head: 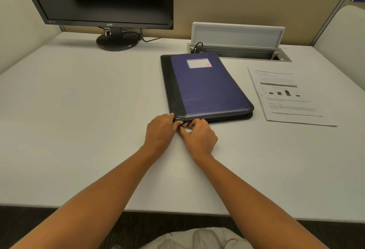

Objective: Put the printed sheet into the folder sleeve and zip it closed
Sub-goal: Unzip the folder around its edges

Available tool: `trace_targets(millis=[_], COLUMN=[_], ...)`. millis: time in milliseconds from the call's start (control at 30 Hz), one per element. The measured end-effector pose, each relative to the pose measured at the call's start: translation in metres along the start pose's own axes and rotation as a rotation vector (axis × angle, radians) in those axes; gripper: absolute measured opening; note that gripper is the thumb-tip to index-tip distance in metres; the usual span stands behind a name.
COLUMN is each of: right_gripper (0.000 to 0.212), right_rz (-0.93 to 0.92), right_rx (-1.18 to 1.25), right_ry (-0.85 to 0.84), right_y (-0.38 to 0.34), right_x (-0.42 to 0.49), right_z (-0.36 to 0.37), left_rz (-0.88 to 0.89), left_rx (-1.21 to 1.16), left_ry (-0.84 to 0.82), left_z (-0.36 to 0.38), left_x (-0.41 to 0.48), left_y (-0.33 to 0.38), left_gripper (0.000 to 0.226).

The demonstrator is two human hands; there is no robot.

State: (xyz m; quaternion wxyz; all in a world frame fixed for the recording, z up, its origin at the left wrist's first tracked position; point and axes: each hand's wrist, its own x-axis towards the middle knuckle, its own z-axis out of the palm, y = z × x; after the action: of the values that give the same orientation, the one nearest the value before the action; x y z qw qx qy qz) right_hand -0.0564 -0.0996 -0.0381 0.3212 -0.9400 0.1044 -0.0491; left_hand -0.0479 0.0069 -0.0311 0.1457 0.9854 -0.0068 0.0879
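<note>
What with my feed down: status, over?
Left hand holds folder corner, right hand pinches zipper pull. Printed sheet outside, on desk right of folder. Nothing blocking.

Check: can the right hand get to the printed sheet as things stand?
Probably yes. The right hand pinches the zipper pull at the folder's near edge; the sheet lies uncovered beside the folder, bare table between. It must let go first.

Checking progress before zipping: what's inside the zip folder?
The zip folder lies closed, its inside hidden. The printed sheet lies outside, on the desk to its right.
</note>
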Motion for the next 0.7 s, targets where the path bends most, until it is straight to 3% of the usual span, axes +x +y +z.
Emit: trace_targets(millis=[300,467,700], right_gripper=[0.018,0.022,0.02], right_rz=[-0.069,-0.109,-0.204], right_rx=[-0.019,-0.029,-0.131], right_ry=[0.013,0.036,0.03], right_y=[0.007,0.012,0.016], right_x=[0.004,0.006,0.005], right_z=[-0.005,-0.007,-0.01], left_rz=[0.019,0.048,0.188], left_rx=[-0.021,0.012,0.137], left_ry=[0.029,0.028,0.211], left_z=[0.003,0.004,0.009], left_x=[-0.001,0.0,0.001], left_y=[-0.003,-0.004,-0.008], left_gripper=[0.043,0.041,0.031])
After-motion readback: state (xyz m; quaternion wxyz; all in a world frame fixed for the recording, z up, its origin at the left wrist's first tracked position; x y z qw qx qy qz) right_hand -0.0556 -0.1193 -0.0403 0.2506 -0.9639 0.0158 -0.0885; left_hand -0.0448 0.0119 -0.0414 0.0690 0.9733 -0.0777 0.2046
